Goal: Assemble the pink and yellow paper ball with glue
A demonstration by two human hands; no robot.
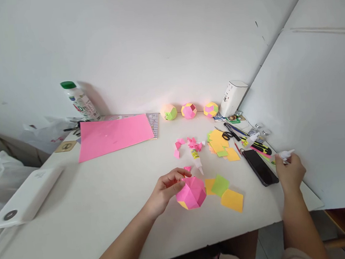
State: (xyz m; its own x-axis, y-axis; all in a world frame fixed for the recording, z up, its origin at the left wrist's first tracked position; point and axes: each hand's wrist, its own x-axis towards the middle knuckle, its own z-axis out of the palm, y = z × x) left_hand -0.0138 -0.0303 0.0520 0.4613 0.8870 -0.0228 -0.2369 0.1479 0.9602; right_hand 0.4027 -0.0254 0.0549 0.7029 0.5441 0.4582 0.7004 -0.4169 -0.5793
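My left hand [168, 188] pinches the top left of a faceted pink paper ball [192, 194] that has a yellow facet low on its left side. At the right edge of the table, my right hand [290, 170] is closed around a small white bottle with a nozzle [286, 154], beside a black phone [260, 167]. Behind the ball lies a glue bottle with a yellow label [196, 159], near small folded pink pieces [179, 145]. Green [220, 185] and orange paper squares [232, 200] are just right of the ball.
Three paper balls [188, 110] line the wall beside a white box [233, 98]. Scissors [226, 135], a paper pile [217, 141] and a cutter [261, 146] lie at right. Pink sheet [115, 135], green-capped bottle [81, 102] and white device [25, 196] occupy the left.
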